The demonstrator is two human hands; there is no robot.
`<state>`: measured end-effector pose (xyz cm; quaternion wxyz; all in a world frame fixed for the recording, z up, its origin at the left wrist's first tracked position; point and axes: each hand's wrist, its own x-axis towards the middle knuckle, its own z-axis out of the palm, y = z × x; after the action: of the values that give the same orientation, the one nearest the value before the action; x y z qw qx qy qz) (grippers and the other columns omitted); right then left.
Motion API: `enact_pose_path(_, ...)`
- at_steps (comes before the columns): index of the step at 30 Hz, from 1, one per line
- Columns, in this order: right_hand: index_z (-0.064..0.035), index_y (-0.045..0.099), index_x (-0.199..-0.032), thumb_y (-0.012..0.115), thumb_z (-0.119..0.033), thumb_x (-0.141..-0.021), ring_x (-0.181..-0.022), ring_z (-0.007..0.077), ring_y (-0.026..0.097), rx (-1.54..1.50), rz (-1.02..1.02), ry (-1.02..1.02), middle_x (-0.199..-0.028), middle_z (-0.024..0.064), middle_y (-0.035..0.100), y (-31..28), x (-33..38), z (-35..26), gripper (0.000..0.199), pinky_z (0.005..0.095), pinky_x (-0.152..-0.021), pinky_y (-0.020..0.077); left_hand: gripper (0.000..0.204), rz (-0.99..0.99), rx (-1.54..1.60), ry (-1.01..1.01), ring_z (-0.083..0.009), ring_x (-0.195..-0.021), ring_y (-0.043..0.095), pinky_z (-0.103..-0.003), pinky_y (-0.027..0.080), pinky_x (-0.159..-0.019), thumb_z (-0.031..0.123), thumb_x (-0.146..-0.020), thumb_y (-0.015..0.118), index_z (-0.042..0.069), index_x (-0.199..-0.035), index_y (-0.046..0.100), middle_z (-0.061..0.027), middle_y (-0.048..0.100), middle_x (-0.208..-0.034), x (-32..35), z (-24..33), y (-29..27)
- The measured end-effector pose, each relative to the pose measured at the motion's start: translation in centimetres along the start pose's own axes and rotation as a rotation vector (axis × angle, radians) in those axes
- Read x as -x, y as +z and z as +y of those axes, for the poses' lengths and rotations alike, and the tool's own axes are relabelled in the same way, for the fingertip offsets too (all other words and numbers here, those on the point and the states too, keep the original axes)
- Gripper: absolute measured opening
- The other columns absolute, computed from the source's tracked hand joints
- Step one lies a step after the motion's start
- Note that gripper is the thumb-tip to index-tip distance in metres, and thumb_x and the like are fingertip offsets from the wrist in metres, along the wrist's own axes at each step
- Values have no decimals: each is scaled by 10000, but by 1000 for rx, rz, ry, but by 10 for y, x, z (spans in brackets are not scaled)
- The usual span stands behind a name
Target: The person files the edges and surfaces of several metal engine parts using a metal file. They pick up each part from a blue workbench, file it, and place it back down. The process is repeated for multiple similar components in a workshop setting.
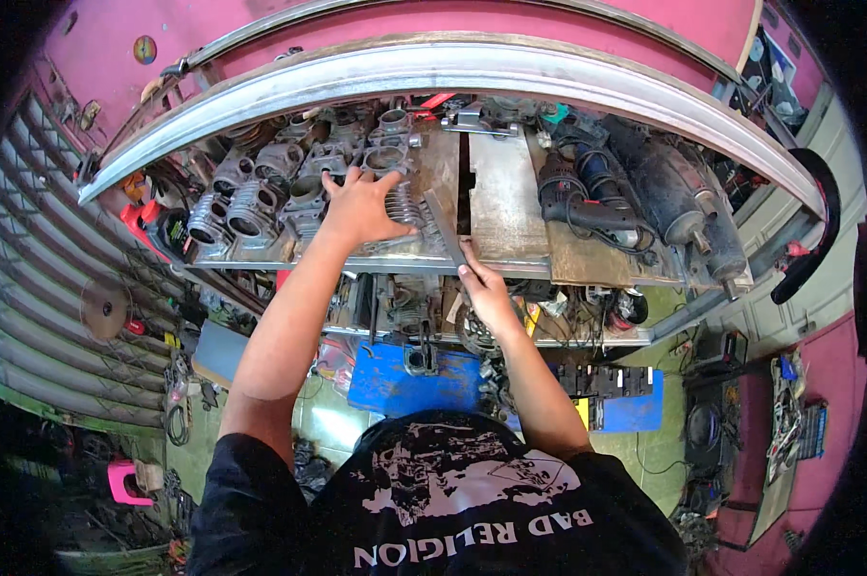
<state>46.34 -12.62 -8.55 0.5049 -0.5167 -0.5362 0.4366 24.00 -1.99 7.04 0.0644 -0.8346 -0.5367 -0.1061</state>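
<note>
My left hand (359, 206) reaches over the shelf with its fingers spread wide. Its thumb and forefinger straddle a grey finned engine cylinder (402, 204) and rest against it. In my right hand (483, 288) is a long, narrow wire brush (444, 226), held near its lower end and slanting up to the left. The brush's bristle side faces the cylinder's fins, close beside them; whether they touch I cannot tell. More used engine cylinders (253, 213) stand packed together to the left of my left hand.
On the shelf's right lie a corded power drill (587, 206) and a dark exhaust muffler (678, 197). A pale metal plate (505, 192) covers the middle boards. A light metal rail (472, 69) arches across behind. Below, a lower shelf holds engine parts (404, 302) above a blue board (395, 379).
</note>
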Motion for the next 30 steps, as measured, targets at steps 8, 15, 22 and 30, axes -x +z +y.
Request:
enact_pose_path(8,-130,510,-1558,636,-212,-1050,-1152,287,698,154,129,-152,-1250,224,741,-2,20,-35,529,333,-1071,463,854,319,139,93,-360,-1360,486,-823,193,-1124,537,-552,946,216,-1300,685,-111,674,-1295,19,-7,7)
enact_pose_path(15,-274,480,-1584,664,-297,-972,-782,311,690,888,191,-441,-739,125,699,28,46,-77,639,498,-944,420,890,465,496,112,-348,-1330,500,-689,237,-1158,421,-516,978,130,-1292,654,-76,679,-1289,61,-33,51)
enact_pose_path(22,-224,517,-1559,711,-263,-931,-675,282,649,960,352,-545,-672,90,653,51,43,-82,659,472,-782,381,914,308,423,-9,-372,-1289,494,-565,322,-1067,371,-559,966,84,-1328,564,-148,620,-1295,82,-61,56)
enact_pose_path(30,-198,503,-1568,694,-255,-943,-642,316,636,1011,407,-340,-657,107,652,55,38,-50,656,463,-744,372,1044,126,473,-54,-409,-1346,480,-636,295,-1102,262,-597,927,173,-1508,424,-170,606,-1351,71,-55,30)
